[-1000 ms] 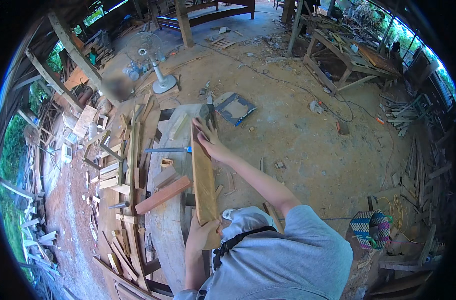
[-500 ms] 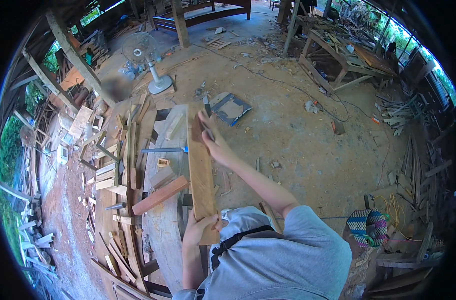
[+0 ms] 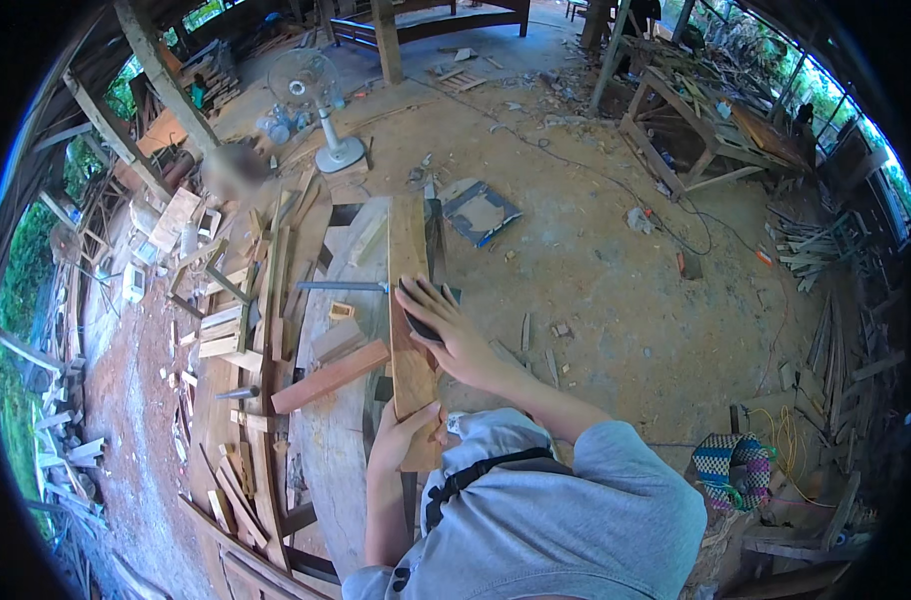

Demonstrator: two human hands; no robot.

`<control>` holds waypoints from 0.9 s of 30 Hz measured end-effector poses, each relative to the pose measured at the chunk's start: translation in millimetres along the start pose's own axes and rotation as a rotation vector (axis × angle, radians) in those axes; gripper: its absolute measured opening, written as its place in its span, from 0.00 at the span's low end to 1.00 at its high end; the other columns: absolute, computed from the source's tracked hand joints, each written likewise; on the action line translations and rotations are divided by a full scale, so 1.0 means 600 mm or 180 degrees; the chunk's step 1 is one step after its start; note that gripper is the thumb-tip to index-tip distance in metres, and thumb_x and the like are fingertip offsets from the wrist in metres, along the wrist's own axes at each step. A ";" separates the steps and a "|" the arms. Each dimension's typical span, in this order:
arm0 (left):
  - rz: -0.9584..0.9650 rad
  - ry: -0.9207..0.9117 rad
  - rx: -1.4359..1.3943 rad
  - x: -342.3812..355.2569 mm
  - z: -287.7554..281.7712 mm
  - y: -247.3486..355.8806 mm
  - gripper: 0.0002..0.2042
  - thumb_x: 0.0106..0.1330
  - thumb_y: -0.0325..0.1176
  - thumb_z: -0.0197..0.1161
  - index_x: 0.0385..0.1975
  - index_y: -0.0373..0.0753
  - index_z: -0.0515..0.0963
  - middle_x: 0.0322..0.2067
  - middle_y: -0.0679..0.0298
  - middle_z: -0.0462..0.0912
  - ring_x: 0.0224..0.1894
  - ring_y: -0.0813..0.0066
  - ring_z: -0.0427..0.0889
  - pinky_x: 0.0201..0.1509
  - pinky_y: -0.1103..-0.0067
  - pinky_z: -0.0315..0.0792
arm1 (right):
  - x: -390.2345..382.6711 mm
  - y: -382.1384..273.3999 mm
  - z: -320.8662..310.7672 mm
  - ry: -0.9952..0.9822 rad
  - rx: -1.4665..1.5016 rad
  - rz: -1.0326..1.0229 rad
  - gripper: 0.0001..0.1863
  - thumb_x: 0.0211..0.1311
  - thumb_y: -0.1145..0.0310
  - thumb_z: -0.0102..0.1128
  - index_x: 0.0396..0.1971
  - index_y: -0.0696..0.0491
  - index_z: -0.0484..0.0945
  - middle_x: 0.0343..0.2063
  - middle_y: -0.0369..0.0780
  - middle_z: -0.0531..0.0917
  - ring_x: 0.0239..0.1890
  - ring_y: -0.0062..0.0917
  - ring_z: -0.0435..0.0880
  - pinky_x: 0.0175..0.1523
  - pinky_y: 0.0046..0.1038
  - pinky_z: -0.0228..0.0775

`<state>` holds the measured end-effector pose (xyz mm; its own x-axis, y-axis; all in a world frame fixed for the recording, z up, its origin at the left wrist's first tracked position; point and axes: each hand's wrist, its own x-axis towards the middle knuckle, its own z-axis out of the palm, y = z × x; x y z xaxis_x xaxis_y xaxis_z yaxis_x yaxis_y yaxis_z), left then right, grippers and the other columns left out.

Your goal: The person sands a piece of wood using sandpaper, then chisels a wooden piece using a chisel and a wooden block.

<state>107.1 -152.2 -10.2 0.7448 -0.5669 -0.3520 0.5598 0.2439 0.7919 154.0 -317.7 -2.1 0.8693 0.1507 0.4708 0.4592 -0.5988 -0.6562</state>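
A long light-brown board lies lengthwise on a weathered grey plank bench. My left hand grips the board's near end. My right hand presses a dark, flat block onto the board about midway along, fingers over it; what exactly the block is, I cannot tell. A clamp bar sticks out left from beside the board, partly hidden by it. A reddish wooden block and a small pale wooden box lie left of the board.
Stacked offcuts lie along the bench's left side. A standing fan and a dark square panel are on the floor ahead. A rough workbench stands at back right, with cords nearby. A woven basket sits at lower right.
My right hand has moved along the board toward me with the dark block, from near its far end to about the middle. My left hand still holds the near end.
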 end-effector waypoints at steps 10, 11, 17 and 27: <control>-0.0158 -0.0153 0.0432 -0.011 0.003 -0.003 0.05 0.57 0.25 0.57 0.29 0.30 0.70 0.20 0.62 0.73 0.19 0.75 0.73 0.22 0.80 0.67 | 0.062 0.100 -0.014 0.0449 -0.0175 0.0018 0.25 0.58 0.66 0.49 0.57 0.52 0.60 0.59 0.43 0.59 0.62 0.36 0.55 0.62 0.32 0.52; -0.0288 -0.0236 0.0422 -0.017 0.003 -0.006 0.08 0.57 0.24 0.55 0.35 0.30 0.68 0.23 0.60 0.73 0.19 0.74 0.72 0.22 0.80 0.67 | 0.068 0.116 -0.012 0.0765 -0.0250 -0.0021 0.23 0.59 0.66 0.48 0.55 0.54 0.61 0.55 0.46 0.65 0.58 0.38 0.62 0.59 0.31 0.57; -0.0281 -0.0083 -0.0483 -0.083 -0.024 -0.026 0.22 0.54 0.27 0.53 0.50 0.34 0.59 0.37 0.51 0.71 0.22 0.70 0.70 0.23 0.77 0.66 | -0.010 0.138 0.043 -0.0244 0.0497 0.2328 0.20 0.60 0.55 0.48 0.39 0.58 0.74 0.34 0.49 0.79 0.39 0.39 0.78 0.41 0.31 0.67; 0.0031 0.0656 -0.1958 -0.223 -0.096 -0.036 0.36 0.52 0.37 0.52 0.61 0.32 0.46 0.59 0.49 0.54 0.23 0.75 0.62 0.26 0.81 0.65 | -0.099 0.106 0.136 -0.0307 0.2079 0.3169 0.21 0.57 0.53 0.53 0.36 0.59 0.75 0.31 0.40 0.80 0.33 0.24 0.78 0.36 0.26 0.68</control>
<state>15.9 -36.0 -9.0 0.7711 -0.4146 -0.4833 0.6129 0.6891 0.3867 146.7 -300.4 -120.0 0.8934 -0.0776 -0.4425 -0.4421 0.0231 -0.8967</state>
